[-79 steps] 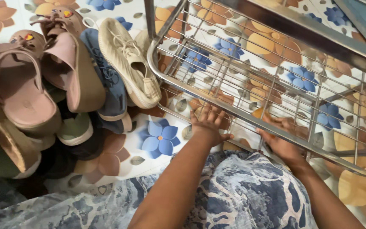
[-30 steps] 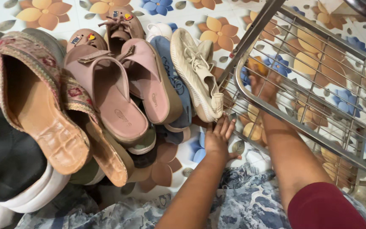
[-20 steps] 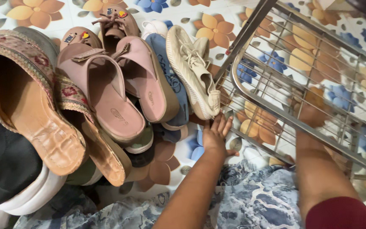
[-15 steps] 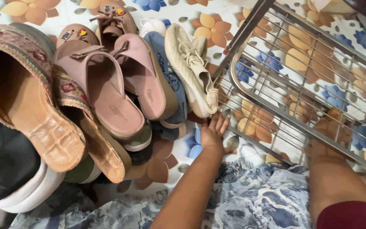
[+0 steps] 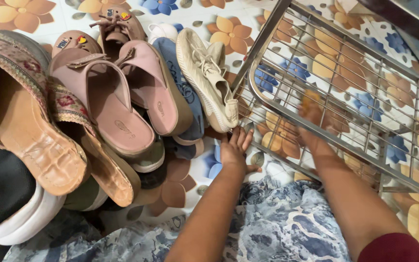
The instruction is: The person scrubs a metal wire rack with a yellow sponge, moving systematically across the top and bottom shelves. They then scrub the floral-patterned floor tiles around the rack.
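Blue marbled cloth (image 5: 277, 228) fills the bottom of my view, and both bare forearms run out over it. My left hand (image 5: 233, 151) lies flat on the flowered floor tiles (image 5: 229, 31), fingers spread and open, holding nothing; its fingertips almost reach the heel of the cream lace-up sneaker (image 5: 204, 80), and I cannot tell whether they touch it. That sneaker lies just ahead of the left hand, its long axis running away from me and a little leftward, heel nearest, toe far. The left hand is clearly the nearer one to it.

My right hand (image 5: 311, 114) is farther out, up at the lower rail of the steel wire shoe rack (image 5: 364, 68). It is blurred and crossed by the bars, so I cannot tell whether that grip is closed on the rail or only pressed against the wires.

Left of the sneaker sits a blue shoe (image 5: 180, 92), then a pair of pink slip-on sandals (image 5: 122, 104), all leaning in one heap. Closer to me on the far left is a tan embroidered wedge sandal (image 5: 30, 121) turned sole up, over a dark shoe with a white sole (image 5: 10, 204). Beyond the heap, two brown clogs with small charms (image 5: 115, 22) rest at the top edge.

The rack's corner post stands just right of the sneaker's laces, near but apart.
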